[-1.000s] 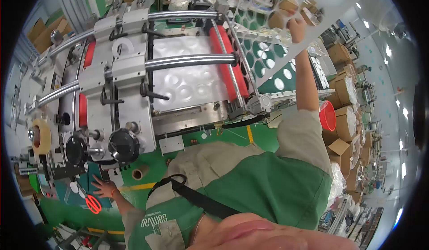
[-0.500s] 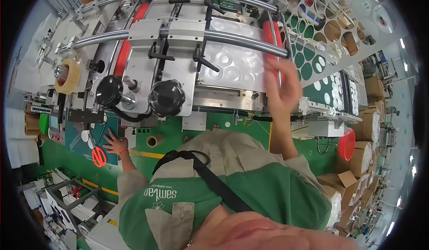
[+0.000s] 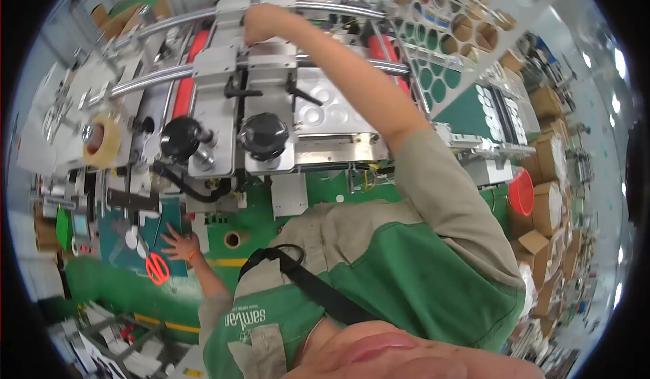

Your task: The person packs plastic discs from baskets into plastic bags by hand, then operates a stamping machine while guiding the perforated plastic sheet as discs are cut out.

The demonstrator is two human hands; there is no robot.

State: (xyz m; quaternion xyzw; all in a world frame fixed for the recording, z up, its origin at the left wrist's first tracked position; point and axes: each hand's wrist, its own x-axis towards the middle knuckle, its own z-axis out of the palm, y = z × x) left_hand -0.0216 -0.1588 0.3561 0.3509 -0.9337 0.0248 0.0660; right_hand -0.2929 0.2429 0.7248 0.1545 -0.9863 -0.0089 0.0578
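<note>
My right hand (image 3: 266,24) reaches across the machine to the far steel rail (image 3: 332,6). Its fingers are curled by the far clamp blocks, and whatever they grip is hidden. Below it, two black levers (image 3: 303,94) stick out from the clamp blocks (image 3: 267,66) on the near rail (image 3: 152,79). A silvery white sheet with round cut marks (image 3: 315,115) passes under the forearm. My left hand (image 3: 181,245) is open, fingers spread, on the edge of a teal mat (image 3: 115,249). Close by on the mat are orange-handled scissors (image 3: 157,268) and white discs (image 3: 131,237).
Two black knobs (image 3: 264,136) rise at the machine's front. A roll of tape (image 3: 103,140) hangs at left. A hole-punched white web (image 3: 467,47) slants up at right, beside white discs (image 3: 489,115) on a green belt (image 3: 460,119). A red bin (image 3: 521,192) hangs below.
My right hand has gone from above the sheet at right to the far rail at upper left, its fingers now curled. The view has shifted. My left hand stays spread by the mat.
</note>
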